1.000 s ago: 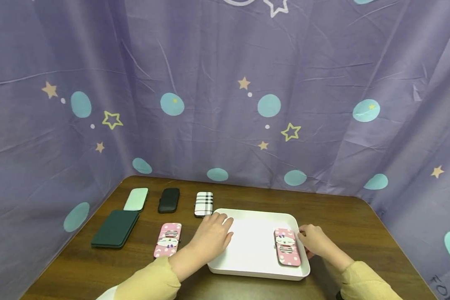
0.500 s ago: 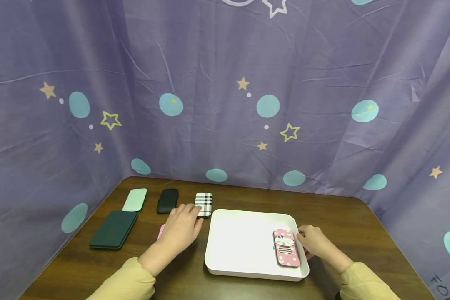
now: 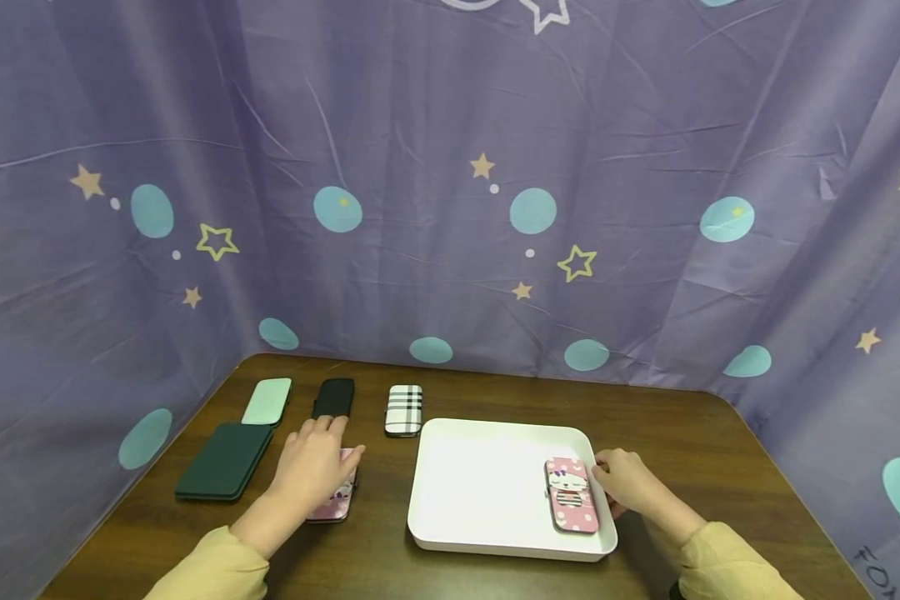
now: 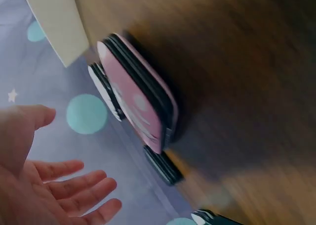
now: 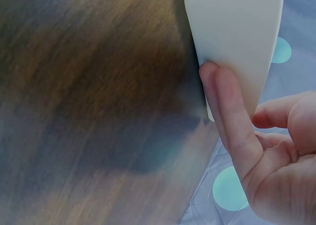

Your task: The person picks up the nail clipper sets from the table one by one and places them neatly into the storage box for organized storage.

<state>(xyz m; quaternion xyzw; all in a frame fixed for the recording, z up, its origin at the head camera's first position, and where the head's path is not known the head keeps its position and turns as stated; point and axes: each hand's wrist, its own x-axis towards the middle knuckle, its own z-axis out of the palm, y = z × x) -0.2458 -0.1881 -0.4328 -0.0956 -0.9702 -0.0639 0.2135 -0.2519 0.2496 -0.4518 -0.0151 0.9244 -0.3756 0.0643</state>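
Note:
Over a pink hard-shell case (image 3: 339,502) with a cartoon animal print hovers my left hand (image 3: 309,462), partly covering it in the head view. In the left wrist view the thumb and fingers are spread, with a gap to the pink case (image 4: 136,94). My right hand (image 3: 630,483) pinches the right wall of a white tray (image 3: 480,492). The right wrist view shows its fingers (image 5: 232,106) along the tray's outer wall and the thumb by the rim. A second, matching pink case (image 3: 570,497) lies inside the tray at its right side.
Behind the left hand lies a black case (image 3: 335,397), its near end hidden. A plaid case (image 3: 403,408) lies behind the tray's left corner. To the left are a mint case (image 3: 267,402) and a larger dark green case (image 3: 225,461). A curtain (image 3: 435,167) surrounds the table's far edge.
My left hand has moved left from the tray's left edge, past the plaid case, to above the pink case on the table. The right hand has stayed at the tray.

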